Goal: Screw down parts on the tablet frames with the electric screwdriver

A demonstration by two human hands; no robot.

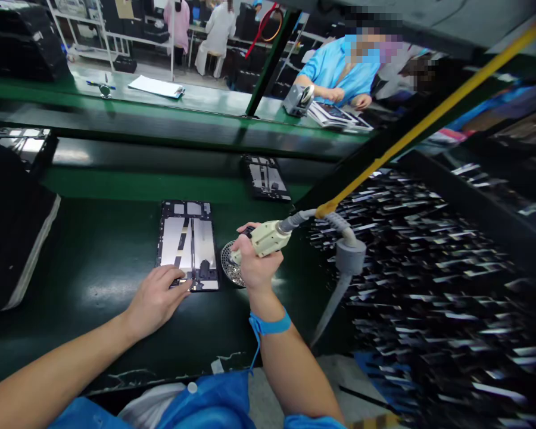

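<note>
An opened tablet chassis (187,241) lies flat on the dark green mat in front of me, with silver panels and black strips showing. My left hand (157,297) rests on its near left corner, fingers stretched flat. My right hand (254,262) is wrapped round a beige electric screwdriver (268,237), held over a small round dish of screws (230,266) just right of the chassis. A grey hose and a yellow cable (429,119) run up from the tool. A blue wrist strap (270,325) circles my right wrist.
A second opened chassis (266,177) lies farther back on the belt. Black trays (13,238) stack at the left. A rack of many dark parts (429,268) fills the right. Across the green bench (196,98), a person in blue works on tablets.
</note>
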